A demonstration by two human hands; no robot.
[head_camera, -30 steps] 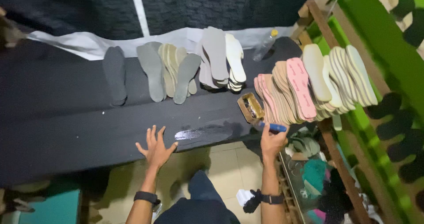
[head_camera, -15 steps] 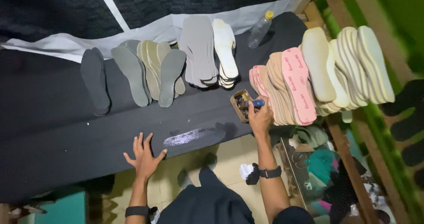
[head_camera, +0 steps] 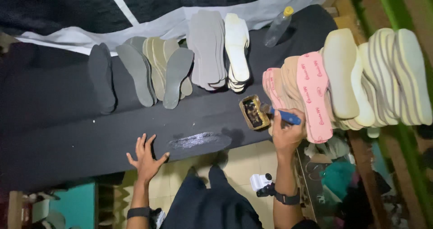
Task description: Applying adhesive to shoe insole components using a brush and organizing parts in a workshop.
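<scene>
- The right hand (head_camera: 287, 134) is closed around a small brush with a blue handle (head_camera: 285, 116), bristle end poking into a small rectangular metal tin of dark glue (head_camera: 253, 112) sitting near the front edge of the black-covered workbench (head_camera: 54, 134).
- I'd guess that brush is light and stiff, easy to pinch mid-handle like it is now. The tin looks light enough to tip or slide if pushed sideways.
- The left hand (head_camera: 146, 157) is empty, fingers spread wide, palm flat on the bench just beside a dark insole smeared with shiny wet glue (head_camera: 200, 140).
- That insole looks thin and floppy, and probably tacky on top, so edges are the place to grab it.
- Both forearms reach up from below, right wrist bent slightly toward the tin.
- Behind: 1 row of grey foam insoles (head_camera: 153, 73), pink ones (head_camera: 311, 93), a clear plastic bottle with a yellow cap (head_camera: 277, 27).
</scene>
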